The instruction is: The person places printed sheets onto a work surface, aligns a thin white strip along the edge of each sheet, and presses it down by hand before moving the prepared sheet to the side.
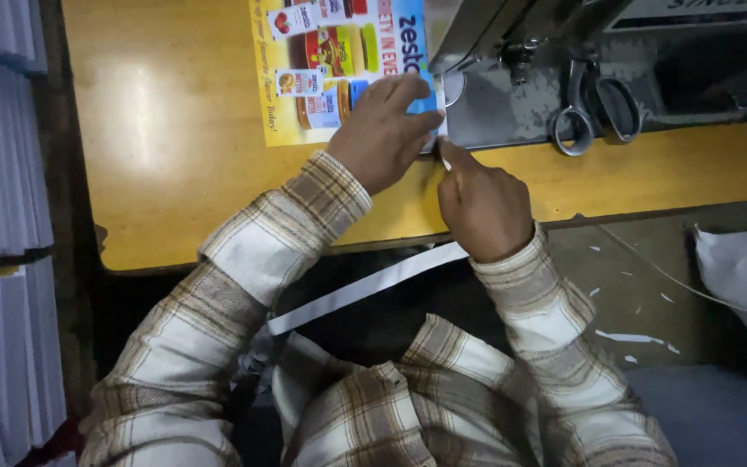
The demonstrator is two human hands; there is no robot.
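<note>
On the yellow table [175, 130], my left hand [382, 130] presses the bendy printed sheet [339, 60] flat; my right hand [482, 207] pinches the thin white strip [365, 290].

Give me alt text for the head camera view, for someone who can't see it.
Seen from above, a person's left hand presses a printed yellow sheet flat on a wooden table while the right hand pinches a white strip at its edge. Scissors lie on a sewing machine beside them.
</note>
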